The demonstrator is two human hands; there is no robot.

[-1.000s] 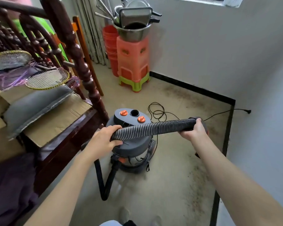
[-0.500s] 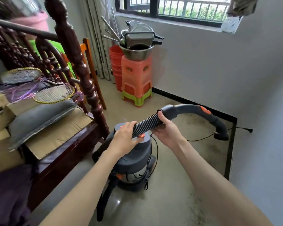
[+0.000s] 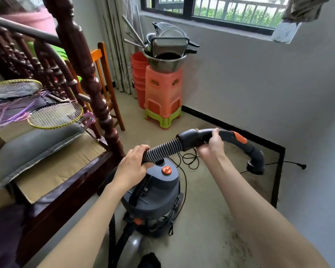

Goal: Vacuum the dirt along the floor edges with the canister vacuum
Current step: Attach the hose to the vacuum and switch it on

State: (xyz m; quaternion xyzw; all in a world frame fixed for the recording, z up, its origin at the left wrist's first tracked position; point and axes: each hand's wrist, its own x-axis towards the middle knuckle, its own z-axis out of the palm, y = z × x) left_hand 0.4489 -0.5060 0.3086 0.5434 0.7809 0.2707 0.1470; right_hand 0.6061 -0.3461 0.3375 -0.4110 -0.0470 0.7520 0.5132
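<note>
The grey canister vacuum (image 3: 155, 198) with orange knobs stands on the floor in front of me. Its ribbed hose (image 3: 163, 149) rises over the lid and ends in a curved black handle (image 3: 240, 141) with an orange slider. My left hand (image 3: 132, 165) grips the ribbed hose just above the canister lid. My right hand (image 3: 211, 143) grips the black handle where it joins the hose. The handle's open end (image 3: 256, 167) hangs above the floor near the corner. Dark dirt (image 3: 238, 242) lies along the floor beside the right wall and the black skirting (image 3: 278, 176).
A carved wooden bed frame (image 3: 97, 97) with cardboard, a grey cushion and rackets stands at left. Stacked orange and green stools (image 3: 163, 99) carrying metal pans sit near the far wall, next to a wooden chair (image 3: 106, 82). The power cord (image 3: 190, 158) coils on the floor behind the canister.
My right hand has slid along the hose onto the black handle and lifted it. My left hand moved closer to the canister lid. The view tilted upward.
</note>
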